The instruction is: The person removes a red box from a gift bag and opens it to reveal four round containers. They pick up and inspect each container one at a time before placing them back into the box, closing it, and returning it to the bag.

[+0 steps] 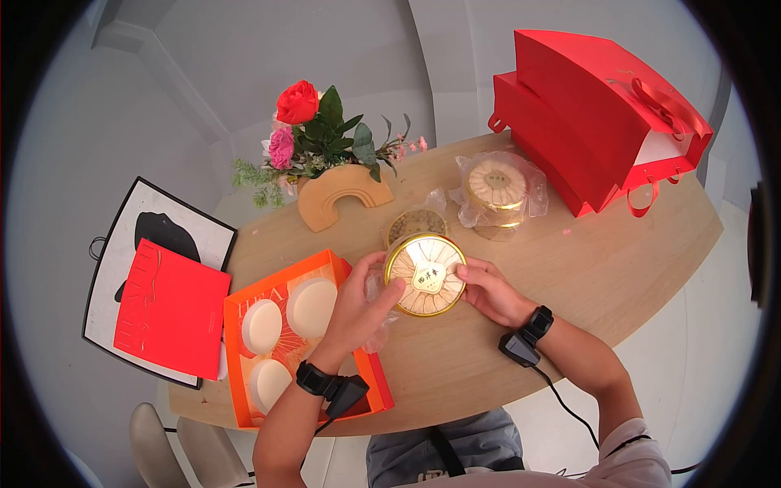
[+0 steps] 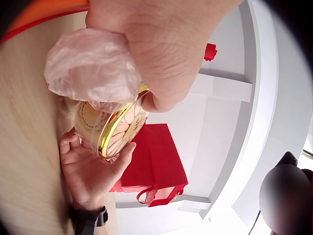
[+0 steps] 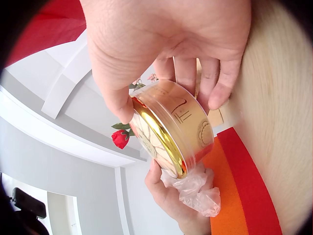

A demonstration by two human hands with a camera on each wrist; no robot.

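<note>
Both hands grip a round clear tin (image 1: 426, 275) with a gold rim and a pale fan pattern under its lid, tilted toward the head camera. The left hand (image 1: 363, 302) holds its left side, thumb on the rim; crumpled clear plastic (image 2: 93, 68) lies against that hand in the left wrist view. The right hand (image 1: 493, 294) holds the other side, thumb at the gold rim and fingers around the wall, as the right wrist view shows of the tin (image 3: 178, 122). Just behind it on the table is another round container (image 1: 416, 223), partly hidden.
An orange-red box (image 1: 236, 358) with several round white pieces is at the left, beside a red booklet (image 1: 172, 309) on a framed board. Flowers in a wooden arch stand (image 1: 342, 191) are at the back. Plastic-wrapped stacked tins (image 1: 496, 185) and red bags (image 1: 569, 122) stand back right.
</note>
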